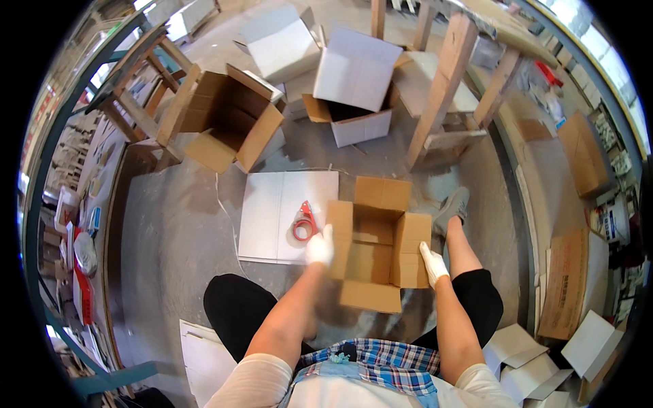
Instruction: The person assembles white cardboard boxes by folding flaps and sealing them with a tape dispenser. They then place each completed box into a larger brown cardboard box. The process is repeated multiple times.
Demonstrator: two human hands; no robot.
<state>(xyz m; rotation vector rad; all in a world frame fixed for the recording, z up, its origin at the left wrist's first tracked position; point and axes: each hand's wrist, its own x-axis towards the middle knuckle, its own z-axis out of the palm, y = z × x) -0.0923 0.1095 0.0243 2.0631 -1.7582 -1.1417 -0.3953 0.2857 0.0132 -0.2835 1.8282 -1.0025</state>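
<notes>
An open cardboard box [373, 262], brown inside, stands in front of me with its four flaps folded outward. My right hand [434, 265], in a white glove, grips the edge of the right flap, thumb on top and fingers partly hidden beneath. At the left flap's outer edge, my left hand [320, 247], also gloved and slightly blurred, is closed on the cardboard. Just beyond it a red tape dispenser [305, 224] lies on a flat white cardboard sheet [265, 204].
Open boxes, one a brown-lined box [235, 126] and one a white box [357, 71], stand ahead. A wooden stool [442, 88] rises at the far right. White cartons [527, 364] lie at the lower right, and flat white sheets [204, 364] by my left leg. Shelving runs along both sides.
</notes>
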